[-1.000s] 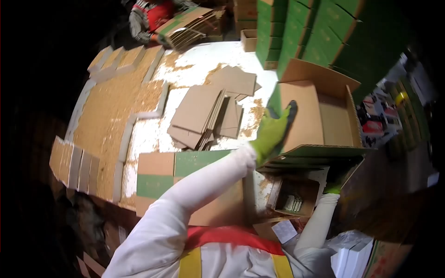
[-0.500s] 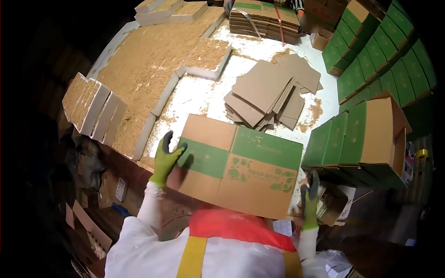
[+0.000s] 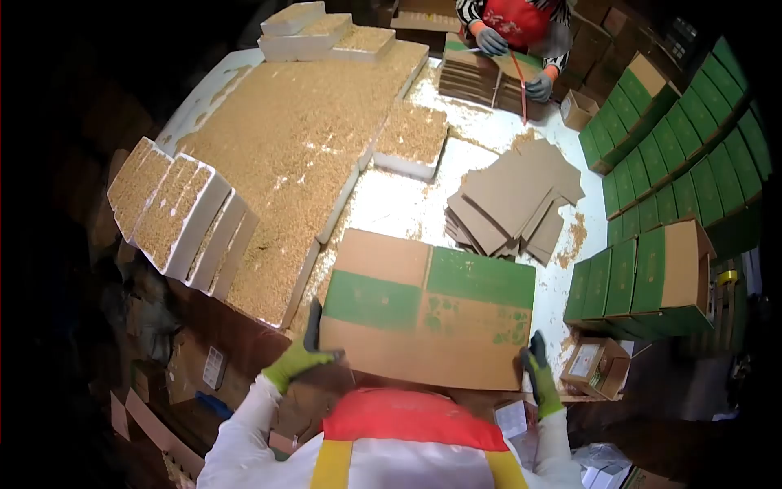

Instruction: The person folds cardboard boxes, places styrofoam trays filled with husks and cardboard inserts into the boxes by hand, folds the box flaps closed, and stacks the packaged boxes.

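A flat folded carton (image 3: 432, 326), brown and green with green print, lies at the near edge of the white table. At its left edge is my left hand (image 3: 303, 352) in a green and grey glove, thumb and fingers spread. My right hand (image 3: 542, 376), gloved alike, stands at the carton's right edge with its fingers apart. Neither hand is closed round the carton. Beyond it lies a loose pile of grey-brown cardboard sheets (image 3: 509, 196).
Left, white trays (image 3: 191, 236) stand beside a broad bed of brown granules (image 3: 277, 163). Green cartons (image 3: 688, 147) line the right side. A small open box (image 3: 597, 367) sits near my right hand. Across the table, a co-worker's gloved hands hold straps on bundled cartons (image 3: 481, 79).
My hands have left the upright open carton on the right and come to both sides of the flat carton. The view has swung right, and the co-worker's hands now show at the bundle.
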### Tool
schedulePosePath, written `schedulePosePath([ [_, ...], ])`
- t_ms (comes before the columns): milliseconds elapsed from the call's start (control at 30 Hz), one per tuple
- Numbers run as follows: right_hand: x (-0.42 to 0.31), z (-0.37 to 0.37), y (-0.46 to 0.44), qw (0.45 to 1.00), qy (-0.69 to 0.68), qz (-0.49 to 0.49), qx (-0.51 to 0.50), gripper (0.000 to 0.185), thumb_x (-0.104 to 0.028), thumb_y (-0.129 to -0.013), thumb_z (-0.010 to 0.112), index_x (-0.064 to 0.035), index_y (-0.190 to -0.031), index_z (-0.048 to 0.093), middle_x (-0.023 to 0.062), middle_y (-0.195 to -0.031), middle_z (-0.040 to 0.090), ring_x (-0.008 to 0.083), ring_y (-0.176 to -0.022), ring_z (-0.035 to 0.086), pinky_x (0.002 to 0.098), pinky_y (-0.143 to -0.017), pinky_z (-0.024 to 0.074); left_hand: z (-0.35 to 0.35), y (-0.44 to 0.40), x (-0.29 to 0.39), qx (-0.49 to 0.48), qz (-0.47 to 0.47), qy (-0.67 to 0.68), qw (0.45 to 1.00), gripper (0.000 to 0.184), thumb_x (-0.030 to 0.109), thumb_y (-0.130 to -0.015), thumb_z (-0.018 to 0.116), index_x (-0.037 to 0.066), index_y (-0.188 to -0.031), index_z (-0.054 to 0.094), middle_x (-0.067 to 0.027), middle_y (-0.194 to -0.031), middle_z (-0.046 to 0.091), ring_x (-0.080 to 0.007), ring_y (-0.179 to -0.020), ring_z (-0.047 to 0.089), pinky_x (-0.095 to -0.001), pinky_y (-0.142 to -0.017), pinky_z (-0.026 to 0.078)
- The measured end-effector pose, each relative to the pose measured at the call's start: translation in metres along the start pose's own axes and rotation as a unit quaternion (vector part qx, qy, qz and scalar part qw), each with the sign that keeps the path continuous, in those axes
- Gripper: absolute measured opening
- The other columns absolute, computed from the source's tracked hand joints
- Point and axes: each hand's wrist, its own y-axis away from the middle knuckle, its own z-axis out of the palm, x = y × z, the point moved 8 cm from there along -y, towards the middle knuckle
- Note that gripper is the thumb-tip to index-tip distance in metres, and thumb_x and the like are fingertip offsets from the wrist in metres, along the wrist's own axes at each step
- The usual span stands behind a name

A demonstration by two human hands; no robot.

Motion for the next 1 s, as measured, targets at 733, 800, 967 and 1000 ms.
schedulePosePath([
  [733,-0.416,0.002,-0.109,0.808,0.286,-0.43,-0.285,0.045,-0.043,-0.093,0.06,-0.0122,-0.125,0.06,0.0153,-0.114,0.066,0.0342,-0.101,0.064,0.0392,-0.085,0.0495,0.081,-0.042,0.29,0.231,0.462,-0.567,0.642,0.062,0.039,-0.081,0.065,0.008,-0.133,0.055,-0.0133,-0.144,0.048,-0.035,-0.131,0.045,-0.0545,-0.109,0.032],
  [800,-0.42,0.015,-0.103,0.79,0.349,-0.407,-0.297,0.045,-0.045,-0.091,0.063,-0.0146,-0.124,0.063,0.0127,-0.109,0.069,0.0329,-0.098,0.066,0.0385,-0.084,0.0508,0.083,-0.017,0.289,0.206,0.481,-0.498,0.691,0.052,0.034,-0.08,0.069,0.011,-0.126,0.06,-0.0081,-0.128,0.059,-0.0279,-0.118,0.055,-0.0489,-0.101,0.039],
  [967,-0.477,0.049,-0.078,0.756,0.408,-0.506,-0.082,0.039,-0.044,-0.083,0.07,-0.0143,-0.109,0.07,0.013,-0.092,0.07,0.033,-0.086,0.067,0.0418,-0.077,0.0519,0.104,0.004,0.305,0.074,0.46,-0.274,0.841,0.052,0.026,-0.079,0.072,0.005,-0.124,0.056,-0.0126,-0.107,0.063,-0.0302,-0.099,0.06,-0.043,-0.096,0.042],
  [1000,-0.482,0.072,-0.069,0.752,0.406,-0.513,-0.082,0.04,-0.044,-0.083,0.071,-0.0139,-0.108,0.07,0.0139,-0.092,0.07,0.0331,-0.086,0.067,0.0418,-0.076,0.0518,0.111,0.034,0.316,0.033,0.54,-0.254,0.802,0.062,0.027,-0.081,0.071,0.005,-0.134,0.049,-0.0139,-0.111,0.063,-0.0304,-0.102,0.06,-0.0441,-0.099,0.04],
])
